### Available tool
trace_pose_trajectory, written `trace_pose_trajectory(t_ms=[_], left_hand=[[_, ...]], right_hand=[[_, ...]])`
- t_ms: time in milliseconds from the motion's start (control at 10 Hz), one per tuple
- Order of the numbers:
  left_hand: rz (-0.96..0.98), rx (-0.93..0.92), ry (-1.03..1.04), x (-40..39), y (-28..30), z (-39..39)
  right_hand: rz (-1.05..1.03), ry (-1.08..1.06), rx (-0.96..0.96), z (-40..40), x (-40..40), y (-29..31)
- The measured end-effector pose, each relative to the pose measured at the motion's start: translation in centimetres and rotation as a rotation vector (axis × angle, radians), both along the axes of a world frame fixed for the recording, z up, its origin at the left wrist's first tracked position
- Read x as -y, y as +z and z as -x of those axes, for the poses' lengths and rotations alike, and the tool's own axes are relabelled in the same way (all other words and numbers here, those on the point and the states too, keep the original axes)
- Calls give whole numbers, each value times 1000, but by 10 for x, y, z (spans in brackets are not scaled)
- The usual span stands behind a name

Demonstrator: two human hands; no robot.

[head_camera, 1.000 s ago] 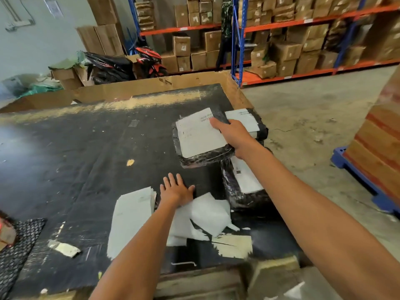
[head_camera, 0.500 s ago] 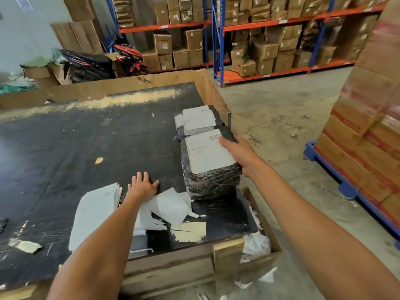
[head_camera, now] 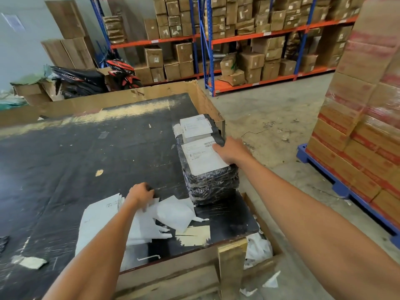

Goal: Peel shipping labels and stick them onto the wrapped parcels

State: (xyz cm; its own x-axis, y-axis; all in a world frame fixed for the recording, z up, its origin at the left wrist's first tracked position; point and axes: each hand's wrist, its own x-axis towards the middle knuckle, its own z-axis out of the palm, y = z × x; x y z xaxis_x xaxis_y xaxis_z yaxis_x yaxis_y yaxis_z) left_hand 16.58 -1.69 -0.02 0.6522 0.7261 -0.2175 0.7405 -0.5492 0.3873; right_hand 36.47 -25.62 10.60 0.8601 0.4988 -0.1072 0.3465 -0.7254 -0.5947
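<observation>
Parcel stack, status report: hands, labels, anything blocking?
Right hand flat on near parcel, label stuck. Left hand curled on loose label sheets. Far parcel labelled. Nothing blocking.

Printed lines and a barcode can be made out on the white paper label (head_camera: 202, 156) of the near black-wrapped parcel (head_camera: 211, 180) — too small to be read. White lettering stands on the black scooter panel (head_camera: 73, 77) at ten o'clock — blurred, illegible.

The left hand (head_camera: 140, 194) has curled its fingers on the label sheets (head_camera: 104, 215).
</observation>
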Motion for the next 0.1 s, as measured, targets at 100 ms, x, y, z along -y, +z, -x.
trace_pose_trajectory(t_ms=[100], left_hand=[[-96,324,-26,10,47,6]], right_hand=[[-72,5,187,7,-12,16]])
